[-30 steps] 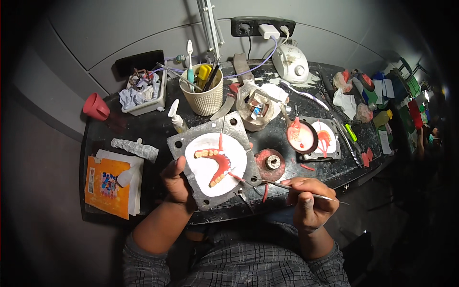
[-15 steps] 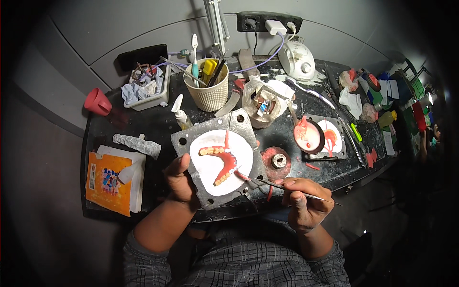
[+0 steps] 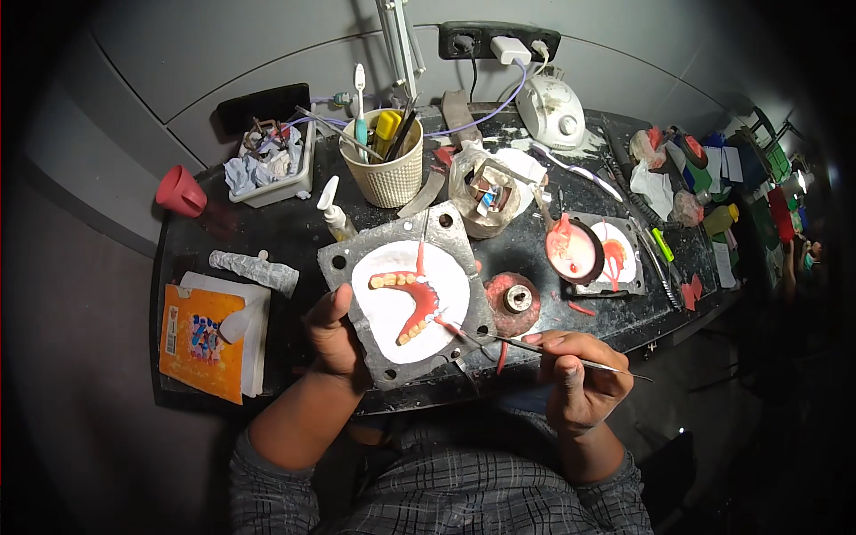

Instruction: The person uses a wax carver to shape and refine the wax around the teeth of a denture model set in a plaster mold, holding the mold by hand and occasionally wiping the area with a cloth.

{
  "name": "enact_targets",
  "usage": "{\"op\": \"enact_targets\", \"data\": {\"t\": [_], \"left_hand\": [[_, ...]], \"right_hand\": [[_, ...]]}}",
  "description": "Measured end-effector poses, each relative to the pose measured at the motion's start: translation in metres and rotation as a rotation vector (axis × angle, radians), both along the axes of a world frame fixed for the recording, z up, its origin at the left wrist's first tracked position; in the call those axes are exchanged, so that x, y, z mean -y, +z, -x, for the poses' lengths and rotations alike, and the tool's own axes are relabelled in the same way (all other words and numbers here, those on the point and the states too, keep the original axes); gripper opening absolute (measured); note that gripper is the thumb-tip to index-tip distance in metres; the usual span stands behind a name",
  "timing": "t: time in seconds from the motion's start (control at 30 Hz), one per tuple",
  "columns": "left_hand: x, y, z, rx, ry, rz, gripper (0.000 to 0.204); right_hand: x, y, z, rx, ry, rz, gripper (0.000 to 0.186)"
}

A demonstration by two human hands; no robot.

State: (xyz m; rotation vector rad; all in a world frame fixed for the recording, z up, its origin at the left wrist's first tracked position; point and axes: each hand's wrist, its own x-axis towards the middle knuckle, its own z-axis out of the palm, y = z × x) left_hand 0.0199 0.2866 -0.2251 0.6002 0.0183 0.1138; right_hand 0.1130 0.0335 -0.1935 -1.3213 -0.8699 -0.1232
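Observation:
My left hand [image 3: 334, 334] is closed round the left side of a square grey metal flask [image 3: 339, 232], tilted up. In it, white plaster [image 3: 374, 325] carries a red U-shaped denture [image 3: 415, 303] with tooth rows and thin red wax strips [image 3: 421, 259] running outward. My right hand [image 3: 584, 383] grips a thin metal instrument [image 3: 597, 366], its tip near the flask's lower right corner, by a red strip. Beyond lie a red-stained burner [image 3: 517, 299], a round pan with melted pink wax [image 3: 571, 250] and a second flask [image 3: 637, 285].
An orange book [image 3: 201, 374], red mug [image 3: 178, 187], pump bottle [image 3: 334, 218], tray of scraps [image 3: 267, 178], utensil cup [image 3: 379, 178] and white device [image 3: 548, 116] crowd the black desk [image 3: 205, 241]. Tools, papers and wax pieces lie right. Part of another person [image 3: 807, 259] shows at far right.
The instrument's tip moved left onto the red strip half a second ago and has since drawn back slightly right with my right hand. The view has shifted slightly.

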Motion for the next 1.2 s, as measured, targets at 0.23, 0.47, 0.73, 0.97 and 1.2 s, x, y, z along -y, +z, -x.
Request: {"op": "enact_targets", "data": {"t": [0.23,0.47,0.73,0.97,1.2], "left_hand": [[0.001,0.005,-0.001,0.025,-0.017,0.01,0.118],[0.003,0.014,-0.006,0.066,-0.042,0.017,0.116],[0.005,0.016,-0.008,0.055,-0.021,0.015,0.116],[0.003,0.012,-0.007,0.038,0.018,0.028,0.116],[0.003,0.016,-0.009,0.024,0.048,0.08,0.118]], "right_hand": [[-0.006,0.004,0.001,-0.042,0.035,0.061,0.016],[0.002,0.0,0.001,-0.025,-0.001,0.004,0.017],[-0.005,0.008,0.001,-0.028,0.039,0.069,0.018],[0.009,-0.003,-0.002,0.015,-0.01,-0.023,0.018],[0.027,-0.019,-0.016,-0.036,-0.268,-0.074,0.019]]}}
